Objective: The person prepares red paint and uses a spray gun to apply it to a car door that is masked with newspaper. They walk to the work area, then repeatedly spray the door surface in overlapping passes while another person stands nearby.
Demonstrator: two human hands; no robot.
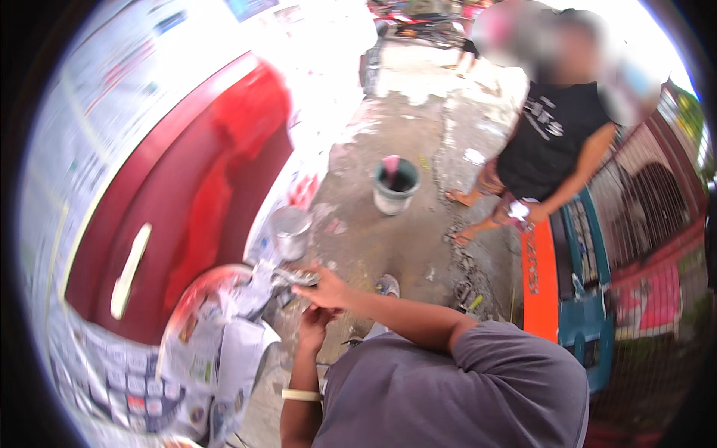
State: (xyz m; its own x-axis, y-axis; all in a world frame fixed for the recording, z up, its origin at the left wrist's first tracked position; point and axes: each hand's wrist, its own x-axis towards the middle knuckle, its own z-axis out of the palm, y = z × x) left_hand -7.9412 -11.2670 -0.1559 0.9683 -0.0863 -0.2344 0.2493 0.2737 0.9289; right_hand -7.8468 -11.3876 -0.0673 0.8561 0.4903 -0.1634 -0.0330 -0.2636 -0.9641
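My right hand (325, 287) reaches across to the left, its fingers wrapped round a silver metal spray gun (295, 277), partly blurred. Just beyond the gun is a silver can-shaped container (291, 233); whether the two are joined I cannot tell. Below and close to my right hand, my left hand (317, 319) is closed with curled fingers; what it holds, if anything, is hidden. To the left stands a dark red vehicle panel (123, 224) with a brighter, wet-looking red area (243, 112) and a strip of pale tape (131, 270). Newspaper (239, 336) surrounds the panel.
A grey-green bucket (394, 196) with a reddish-handled item inside stands on the concrete floor (366, 246). At the right, a person in a black sleeveless shirt (549, 138) stands beside an orange and teal vehicle part (539, 276). Motorcycles (426, 28) are at the back.
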